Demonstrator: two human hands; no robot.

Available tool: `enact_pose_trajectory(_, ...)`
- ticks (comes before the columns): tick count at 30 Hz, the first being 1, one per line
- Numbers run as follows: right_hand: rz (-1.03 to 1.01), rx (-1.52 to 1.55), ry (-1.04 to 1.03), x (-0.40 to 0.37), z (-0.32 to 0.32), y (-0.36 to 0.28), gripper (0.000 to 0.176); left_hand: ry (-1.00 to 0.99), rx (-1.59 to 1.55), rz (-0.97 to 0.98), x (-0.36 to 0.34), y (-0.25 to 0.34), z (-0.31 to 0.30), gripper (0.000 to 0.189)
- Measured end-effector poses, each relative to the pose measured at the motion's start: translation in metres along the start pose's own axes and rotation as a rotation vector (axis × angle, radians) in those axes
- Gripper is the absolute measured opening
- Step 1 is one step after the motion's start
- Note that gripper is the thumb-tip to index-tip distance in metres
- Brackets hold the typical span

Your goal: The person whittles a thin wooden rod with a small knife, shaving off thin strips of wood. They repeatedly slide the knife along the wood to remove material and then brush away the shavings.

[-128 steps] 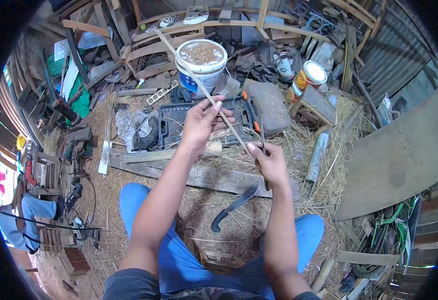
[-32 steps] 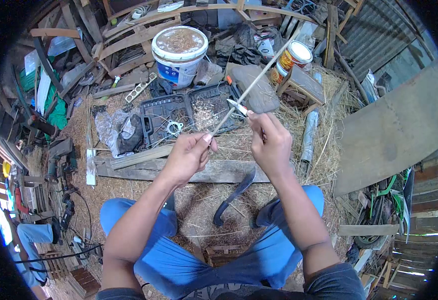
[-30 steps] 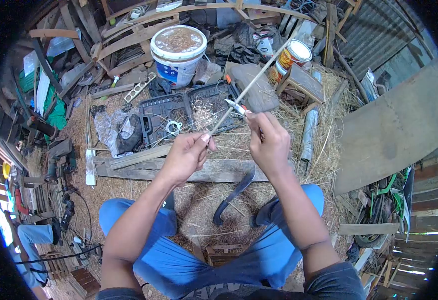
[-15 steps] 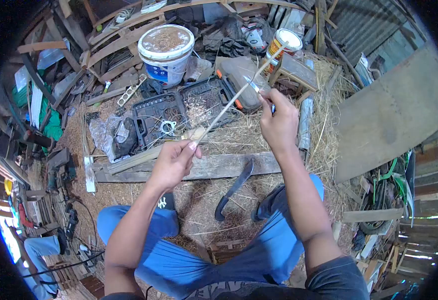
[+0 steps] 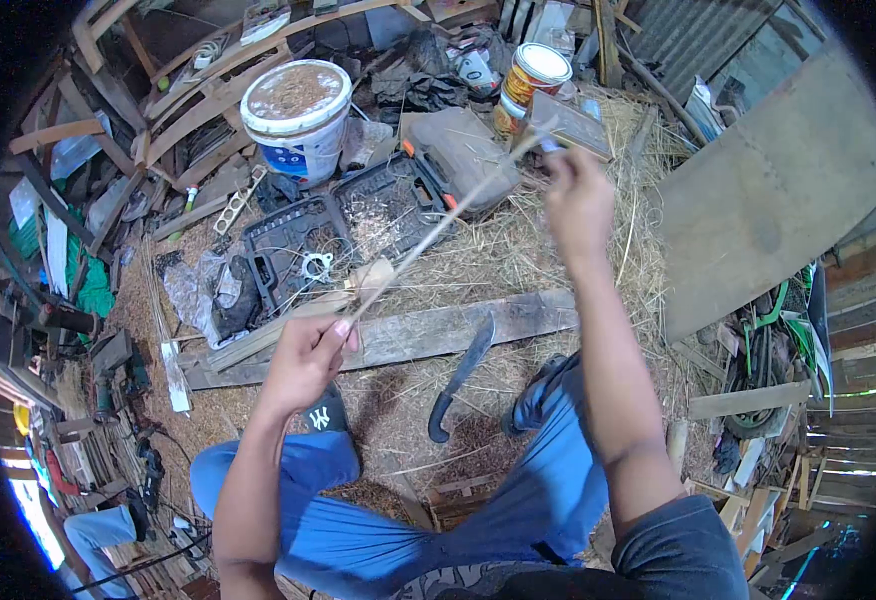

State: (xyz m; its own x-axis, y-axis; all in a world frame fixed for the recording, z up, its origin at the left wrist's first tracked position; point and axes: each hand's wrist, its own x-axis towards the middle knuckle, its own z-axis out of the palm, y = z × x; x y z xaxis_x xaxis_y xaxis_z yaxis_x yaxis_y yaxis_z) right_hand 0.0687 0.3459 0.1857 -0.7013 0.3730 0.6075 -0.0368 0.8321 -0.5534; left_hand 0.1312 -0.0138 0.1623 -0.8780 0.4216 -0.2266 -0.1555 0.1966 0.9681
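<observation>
My left hand (image 5: 304,368) is closed around the lower end of a thin pale strip of wood or bamboo (image 5: 426,240), pinched between thumb and fingers. The strip slants up and away to the right. Near its far end, my right hand (image 5: 580,200) is closed on a small knife (image 5: 550,145), smeared by motion, with its blade by the strip. Below them a machete (image 5: 466,372) with a black handle leans on a wooden plank (image 5: 398,340), between my feet.
Beyond the plank lie an open tool case (image 5: 268,240) holding shavings, a closed grey case (image 5: 458,150), a white bucket (image 5: 298,125) and a paint can (image 5: 538,68). At the right leans a large board (image 5: 778,200). Straw and shavings cover the ground.
My right hand has moved outward and slightly right with the knife, toward the strip's far end. My left hand, still holding the strip, is a little lower and further left in view.
</observation>
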Motion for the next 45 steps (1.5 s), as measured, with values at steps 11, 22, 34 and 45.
enact_pose_trajectory(11, 0.57, 0.705, -0.228, -0.005, -0.02, 0.007, 0.017, 0.112, -0.113, -0.141, -0.004, -0.023, -0.015, 0.03)
enact_pose_trajectory(22, 0.552, 1.02, -1.077, -0.077, -0.003, -0.085, 0.014, -0.041, -0.23, -0.073, -0.003, -0.001, 0.0, 0.025)
enact_pose_trajectory(34, 0.466, 0.885, -1.167, -0.092, -0.012, -0.101, 0.023, -0.092, -0.284, -0.05, 0.006, 0.013, 0.027, 0.022)
enact_pose_trajectory(45, 0.506, 0.983, -1.23, -0.094, -0.025, -0.104, 0.024, 0.014, -0.26, -0.064, 0.002, 0.018, 0.035, 0.026)
